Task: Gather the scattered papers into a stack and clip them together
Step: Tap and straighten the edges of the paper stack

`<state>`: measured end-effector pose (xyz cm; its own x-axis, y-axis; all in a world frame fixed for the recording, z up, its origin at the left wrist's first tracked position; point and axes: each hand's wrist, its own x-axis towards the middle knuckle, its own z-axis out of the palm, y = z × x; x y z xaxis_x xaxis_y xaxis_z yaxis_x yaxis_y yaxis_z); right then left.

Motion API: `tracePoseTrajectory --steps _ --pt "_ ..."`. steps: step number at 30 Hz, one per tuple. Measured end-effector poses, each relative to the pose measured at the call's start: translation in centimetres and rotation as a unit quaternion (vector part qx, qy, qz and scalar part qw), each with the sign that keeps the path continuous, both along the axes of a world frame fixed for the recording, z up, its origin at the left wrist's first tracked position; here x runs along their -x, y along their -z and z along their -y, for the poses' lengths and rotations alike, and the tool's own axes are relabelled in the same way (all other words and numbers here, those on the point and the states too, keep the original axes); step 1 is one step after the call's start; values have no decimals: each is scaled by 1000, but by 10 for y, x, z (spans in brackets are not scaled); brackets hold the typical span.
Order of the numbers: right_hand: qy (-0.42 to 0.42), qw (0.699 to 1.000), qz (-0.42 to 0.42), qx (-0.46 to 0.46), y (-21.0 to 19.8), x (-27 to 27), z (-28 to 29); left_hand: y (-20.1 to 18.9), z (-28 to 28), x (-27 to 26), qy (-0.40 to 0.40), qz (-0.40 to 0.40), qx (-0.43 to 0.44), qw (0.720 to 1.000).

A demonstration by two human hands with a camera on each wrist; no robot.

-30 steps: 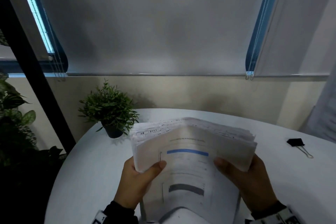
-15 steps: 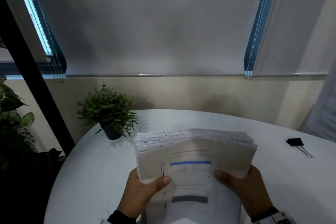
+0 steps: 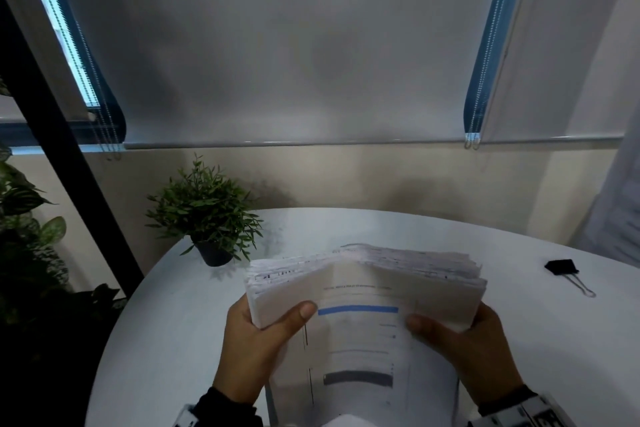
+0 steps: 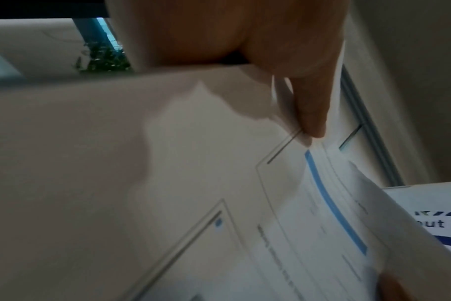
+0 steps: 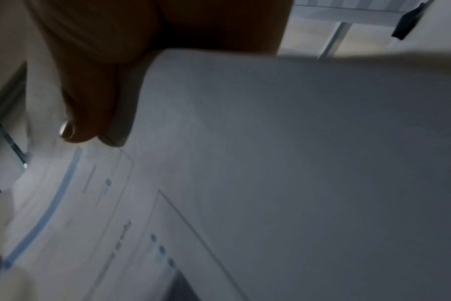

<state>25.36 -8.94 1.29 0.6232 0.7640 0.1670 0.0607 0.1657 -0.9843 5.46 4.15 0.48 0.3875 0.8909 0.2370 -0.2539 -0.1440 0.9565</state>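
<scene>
Left hand (image 3: 258, 340) and right hand (image 3: 474, 347) gripping (thumbs uppermost).

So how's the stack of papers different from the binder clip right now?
The stack of papers is white, large and held upright in the left hand and right hand; the binder clip is black, small and lies untouched on the table, off to the right. The stack's top edges are uneven; the clip is on nothing yet.

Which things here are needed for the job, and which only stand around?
Needed for the job:
- paper stack, gripped on both sides by the left hand and right hand
- black binder clip, lying on the table, apart from the papers

Only standing around:
- small potted plant
- window blind
</scene>
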Motion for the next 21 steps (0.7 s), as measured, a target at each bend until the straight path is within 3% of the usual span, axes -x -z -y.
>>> tracePoseTrajectory --steps 12,15,18,21 --pt "27 999 6 38 7 2 5 3 5 -3 19 -14 -3 1000" --pt "63 992 111 -4 -13 6 11 0 3 -3 21 -25 5 999" --pt "153 919 361 -38 -66 24 17 -5 6 -2 33 -15 17 999" --pt "90 810 579 -12 -99 63 3 -5 8 -6 26 -29 -13 999"
